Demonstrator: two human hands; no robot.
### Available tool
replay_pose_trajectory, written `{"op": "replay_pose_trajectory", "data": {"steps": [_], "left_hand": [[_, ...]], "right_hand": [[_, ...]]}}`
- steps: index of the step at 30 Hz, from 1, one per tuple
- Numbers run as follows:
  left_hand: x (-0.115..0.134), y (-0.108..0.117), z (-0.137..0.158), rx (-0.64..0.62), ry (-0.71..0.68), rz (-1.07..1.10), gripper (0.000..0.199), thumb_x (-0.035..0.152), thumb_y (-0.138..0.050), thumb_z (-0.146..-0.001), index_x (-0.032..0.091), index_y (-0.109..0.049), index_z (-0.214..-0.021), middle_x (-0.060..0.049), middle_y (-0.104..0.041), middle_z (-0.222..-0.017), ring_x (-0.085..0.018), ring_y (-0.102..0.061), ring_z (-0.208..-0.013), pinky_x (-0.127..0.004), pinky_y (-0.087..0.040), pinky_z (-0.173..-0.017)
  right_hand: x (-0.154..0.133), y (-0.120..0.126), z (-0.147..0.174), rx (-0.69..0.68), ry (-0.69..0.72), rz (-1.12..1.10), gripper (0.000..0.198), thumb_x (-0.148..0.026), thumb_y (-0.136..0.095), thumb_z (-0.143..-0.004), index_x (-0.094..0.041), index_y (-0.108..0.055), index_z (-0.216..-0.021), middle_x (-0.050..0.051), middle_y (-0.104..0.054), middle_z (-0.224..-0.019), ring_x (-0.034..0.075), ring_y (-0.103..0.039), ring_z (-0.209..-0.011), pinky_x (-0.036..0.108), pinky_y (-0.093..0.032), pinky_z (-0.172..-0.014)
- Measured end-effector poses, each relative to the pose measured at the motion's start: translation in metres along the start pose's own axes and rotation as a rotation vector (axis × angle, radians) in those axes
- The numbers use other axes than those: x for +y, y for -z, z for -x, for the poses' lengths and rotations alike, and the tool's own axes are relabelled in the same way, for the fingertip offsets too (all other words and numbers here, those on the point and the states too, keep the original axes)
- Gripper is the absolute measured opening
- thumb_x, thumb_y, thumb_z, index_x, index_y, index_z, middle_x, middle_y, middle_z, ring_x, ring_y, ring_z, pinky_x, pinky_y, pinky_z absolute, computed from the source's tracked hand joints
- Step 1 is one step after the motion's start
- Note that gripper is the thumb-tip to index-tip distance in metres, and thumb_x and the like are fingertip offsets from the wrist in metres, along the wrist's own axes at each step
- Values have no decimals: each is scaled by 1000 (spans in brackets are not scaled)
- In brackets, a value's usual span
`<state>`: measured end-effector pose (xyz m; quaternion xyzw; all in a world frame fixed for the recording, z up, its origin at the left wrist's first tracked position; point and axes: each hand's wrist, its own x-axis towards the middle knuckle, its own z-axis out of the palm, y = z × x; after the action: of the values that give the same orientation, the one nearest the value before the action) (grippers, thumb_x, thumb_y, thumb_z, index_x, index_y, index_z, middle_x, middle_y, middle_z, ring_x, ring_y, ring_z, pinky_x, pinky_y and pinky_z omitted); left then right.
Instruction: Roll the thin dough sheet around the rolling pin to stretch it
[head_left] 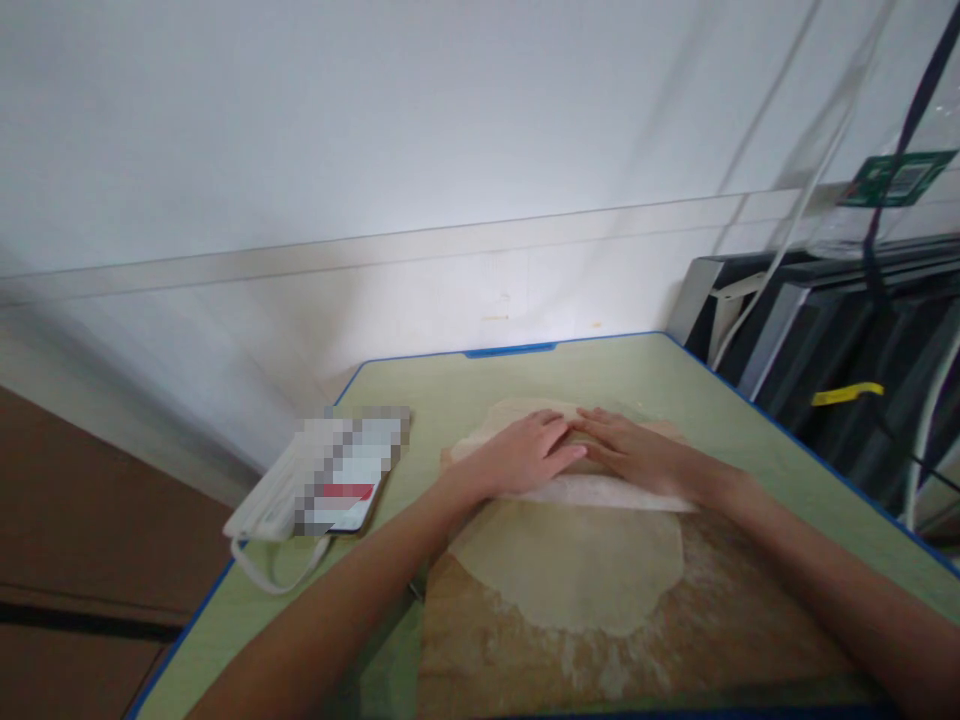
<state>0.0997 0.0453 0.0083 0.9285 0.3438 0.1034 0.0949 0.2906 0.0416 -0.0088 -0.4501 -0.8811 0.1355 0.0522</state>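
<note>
A thin, pale dough sheet [577, 565] lies on a floured wooden board [457, 660], its near edge round and uneven. Across its middle runs a whitish rolled fold of dough [607, 492]; whether a rolling pin is inside it I cannot tell. My left hand [529, 452] rests flat on the fold, thumb and fingers stretched out. Beside it lies my right hand [637, 452], fingers also extended and pointing inward, the fingertips of both hands almost meeting. More dough shows beyond the hands. My palms cover part of the fold.
Left on the green table [420, 385] lie a phone [367, 465], partly blurred out, and a white device [270, 500] with a looped white cable [262, 582]. A white wall [420, 290] stands behind. Dark flat panels [795, 340] and hanging cables are at right.
</note>
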Motion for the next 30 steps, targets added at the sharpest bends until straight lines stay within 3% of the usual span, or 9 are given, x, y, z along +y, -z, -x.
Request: {"op": "replay_pose_trajectory", "data": {"steps": [3,6,8,12,15,18,24,30], "left_hand": [[16,-1,19,-31,-49,-23,56,51,-35,-92,8,-46,-125,-17,-50,-131,-26,-44,-125,-38,-32,-105],[28,-3,32,29,-35,-58,72,60,-39,-87,6,-35,-134,-19,-42,-138,-30,-37,-129,-43,-29,-107],[30,-3,34,40,-37,-67,65,57,-39,-88,8,-39,-131,-18,-45,-136,-28,-40,-127,-41,-31,-105],[23,2,18,51,-22,-56,45,47,-34,-94,10,-58,-105,-15,-59,-117,-24,-53,-112,-36,-38,-98],[13,6,1,67,23,12,41,41,-30,-97,13,-60,-95,-10,-65,-104,-21,-58,-102,-32,-42,-91],[7,7,-9,60,44,64,39,39,-29,-97,16,-59,-91,-7,-66,-97,-19,-60,-94,-30,-45,-84],[14,0,6,29,84,74,37,43,-31,-96,16,-54,-106,-10,-63,-110,-20,-58,-103,-33,-43,-90],[33,-7,35,42,108,-20,56,53,-34,-92,6,-44,-120,-20,-49,-130,-28,-43,-123,-42,-30,-104]], "right_hand": [[-9,-1,6,-52,15,-85,64,-58,-25,-90,-21,-37,-140,9,-30,-149,27,-17,-139,49,-18,-112],[-15,-1,10,-69,-23,-139,77,-67,-29,-85,-17,-27,-144,12,-21,-151,30,-10,-139,51,-16,-112],[-16,-1,10,-83,-16,-158,80,-67,-32,-84,-14,-26,-144,14,-20,-151,31,-11,-139,51,-16,-112],[-12,1,8,-46,98,-214,73,-56,-36,-87,-16,-22,-145,12,-22,-151,27,-16,-139,48,-15,-113],[-8,4,7,7,198,-266,64,-47,-39,-88,-24,-22,-145,5,-30,-149,24,-23,-138,42,-15,-114],[-6,9,8,-58,153,-274,76,-50,-51,-81,-20,-23,-145,8,-28,-150,28,-21,-138,44,-19,-113],[-6,12,11,-209,140,-230,112,-56,-68,-63,-15,-6,-147,15,-8,-153,31,-5,-140,51,-8,-112],[-17,12,16,-314,108,-137,116,-47,-70,-63,-8,1,-145,18,0,-152,30,4,-139,48,-3,-113]]}}
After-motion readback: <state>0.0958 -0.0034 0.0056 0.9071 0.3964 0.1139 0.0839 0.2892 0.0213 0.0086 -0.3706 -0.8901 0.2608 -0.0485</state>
